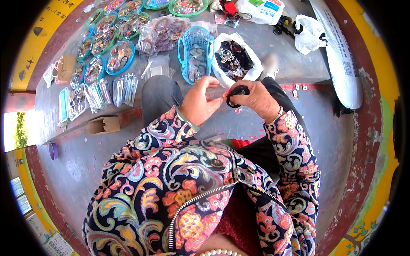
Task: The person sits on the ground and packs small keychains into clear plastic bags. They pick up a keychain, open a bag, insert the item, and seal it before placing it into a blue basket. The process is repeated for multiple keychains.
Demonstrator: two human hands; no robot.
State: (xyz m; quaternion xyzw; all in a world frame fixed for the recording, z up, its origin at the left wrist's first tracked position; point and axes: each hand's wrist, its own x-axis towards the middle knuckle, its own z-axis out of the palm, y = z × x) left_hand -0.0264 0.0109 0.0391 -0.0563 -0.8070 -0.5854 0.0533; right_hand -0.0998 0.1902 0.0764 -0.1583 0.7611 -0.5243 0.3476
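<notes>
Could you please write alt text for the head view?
A person's right hand holds a round black item, the left hand close beside it. Beyond sit a blue basket, a white bag of dark items and, leftward, filled trays.

On my feed I count two hands [198, 103], one blue basket [184, 64], three white carrier bags [308, 36], one purple cup [53, 151].

Before me on the ledge [294, 66], the basket [197, 35] stood just left of the bag [256, 68]. Bowls [133, 58] lay farther left, pouches [125, 89] on their near side. Nearer me were my left grip [200, 100] and right grip [257, 99], the ring [237, 97] in the latter; the box [103, 125] lay left of my left knee [159, 91].
</notes>
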